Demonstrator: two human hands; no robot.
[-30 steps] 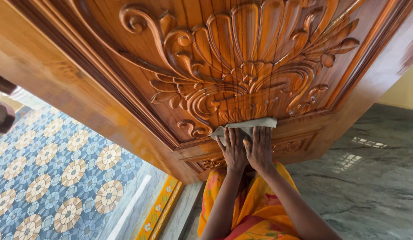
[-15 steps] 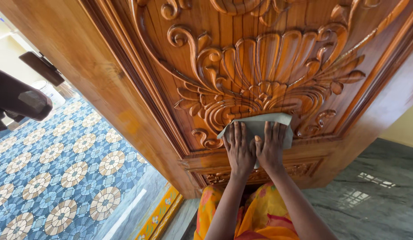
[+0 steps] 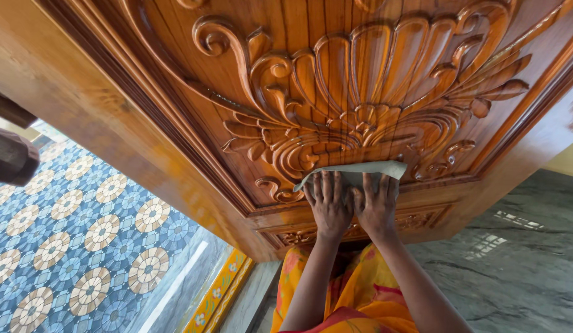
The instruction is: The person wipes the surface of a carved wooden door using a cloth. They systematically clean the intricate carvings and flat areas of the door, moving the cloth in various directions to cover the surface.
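Two bare hands pressed a pale grey cloth [image 3: 354,172] flat against a carved wooden door [image 3: 335,92], at the lower edge of its large shell-and-scroll carving [image 3: 366,98]. The left hand [image 3: 328,206] and the right hand [image 3: 376,206] lay side by side, touching, with fingers [image 3: 326,185] stretched out and spread over the cloth rather than curled around it; neither hand gripped it, both held it to the wood by flat pressure. The cloth's upper edge showed above the fingertips, just below the middle of the carving and just above the door's lower moulding [image 3: 360,231]. Beneath the door, between the forearms, an orange and yellow patterned garment [image 3: 354,296] filled the view. Left of the door lay a blue floor with round tan medallions [image 3: 83,246], bordered by a yellow flowered strip [image 3: 218,296]; right of the door, grey-green polished stone [image 3: 514,265] reflected window light.
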